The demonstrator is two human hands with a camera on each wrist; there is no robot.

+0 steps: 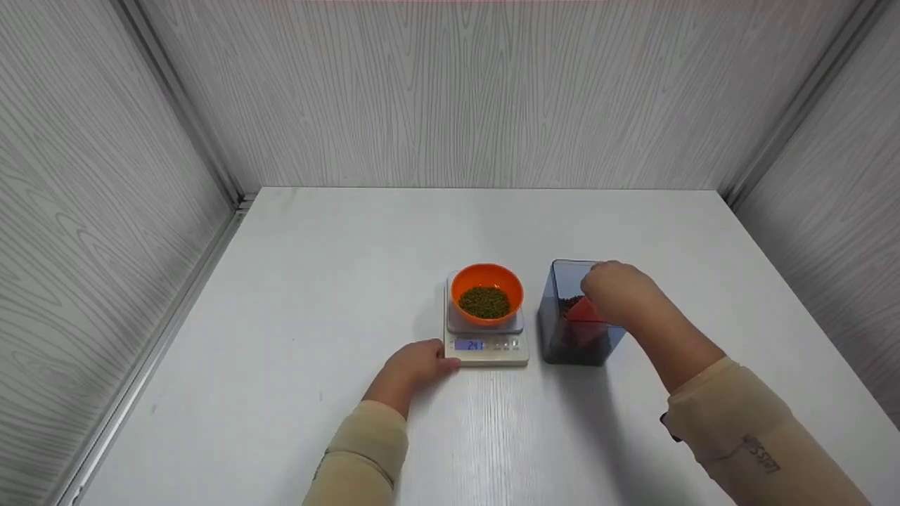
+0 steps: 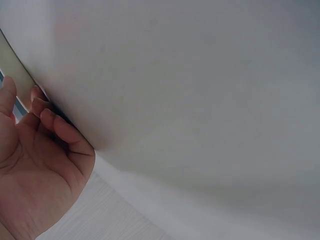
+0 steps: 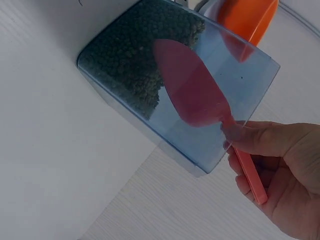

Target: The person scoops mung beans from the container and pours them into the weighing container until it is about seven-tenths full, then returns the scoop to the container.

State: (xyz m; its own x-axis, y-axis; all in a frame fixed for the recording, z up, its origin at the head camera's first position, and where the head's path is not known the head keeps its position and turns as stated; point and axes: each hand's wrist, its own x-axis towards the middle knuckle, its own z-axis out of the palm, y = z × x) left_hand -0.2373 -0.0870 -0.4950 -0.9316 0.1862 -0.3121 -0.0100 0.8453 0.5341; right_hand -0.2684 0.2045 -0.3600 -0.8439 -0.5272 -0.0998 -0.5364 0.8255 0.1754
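A white kitchen scale [image 1: 485,357] with a lit display carries an orange bowl [image 1: 518,295] of small green-brown pellets [image 1: 484,302]. My left hand [image 1: 416,365] grips the scale's front left corner, thumb along the front edge and fingers at the side; in the left wrist view the fingers [image 2: 62,131] are curled by its edge. To the right stands a see-through blue container [image 1: 552,344], its darker pellets [image 3: 135,55] gathered toward one end. My right hand [image 1: 622,292] holds a red scoop [image 3: 192,85] by its handle, with the blade inside the container, close to the pellets.
The white tabletop [image 1: 316,281] is bounded by a grey wood-grain back wall [image 1: 450,91] and side walls [image 1: 77,176]. The container stands close beside the scale, with a narrow gap between them.
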